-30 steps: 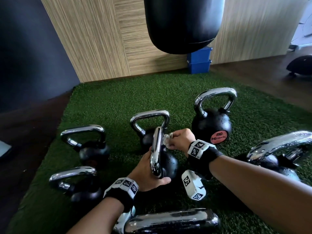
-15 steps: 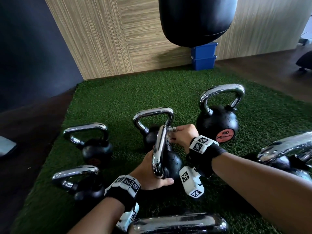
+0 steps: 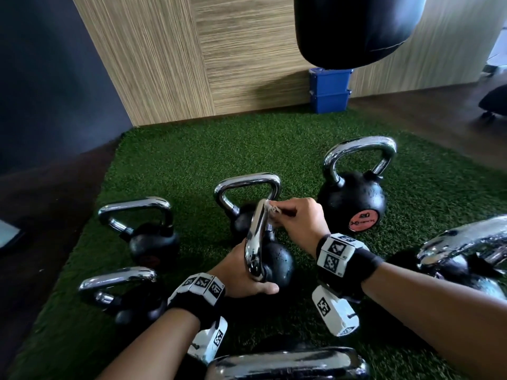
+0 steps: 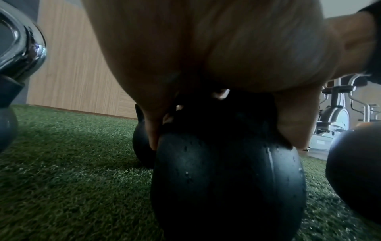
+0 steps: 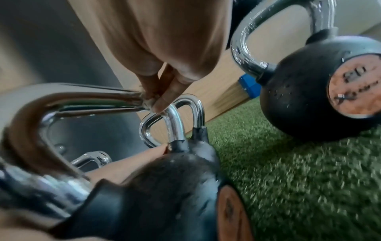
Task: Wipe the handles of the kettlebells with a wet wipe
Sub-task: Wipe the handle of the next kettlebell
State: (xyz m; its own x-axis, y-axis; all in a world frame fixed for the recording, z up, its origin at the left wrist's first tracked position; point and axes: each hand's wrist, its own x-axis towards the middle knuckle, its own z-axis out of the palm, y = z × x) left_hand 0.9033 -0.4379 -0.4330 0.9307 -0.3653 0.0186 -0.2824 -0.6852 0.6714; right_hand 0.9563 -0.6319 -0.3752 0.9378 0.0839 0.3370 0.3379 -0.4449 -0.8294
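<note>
A small black kettlebell (image 3: 275, 263) with a chrome handle (image 3: 256, 237) stands on the green turf (image 3: 170, 165) in the middle of the head view. My left hand (image 3: 241, 272) grips its ball and handle base from the left; in the left wrist view the fingers (image 4: 153, 130) curl round the black ball (image 4: 226, 179). My right hand (image 3: 299, 218) pinches a crumpled white wet wipe (image 3: 270, 208) against the far top corner of the handle (image 5: 92, 101). The wipe (image 5: 147, 100) shows only as a scrap at my fingertips.
Several more chrome-handled kettlebells ring the held one: behind it (image 3: 247, 187), a larger one with an orange label (image 3: 354, 204), two at the left (image 3: 145, 231), (image 3: 123, 294), one at the right (image 3: 466, 250), one nearest me (image 3: 288, 364). A black punching bag (image 3: 356, 28) hangs above; blue boxes (image 3: 329, 90) stand by the wall.
My right hand with the wipe has slid a little up to the handle's far top corner. The head view has shifted slightly left; my left hand keeps its hold.
</note>
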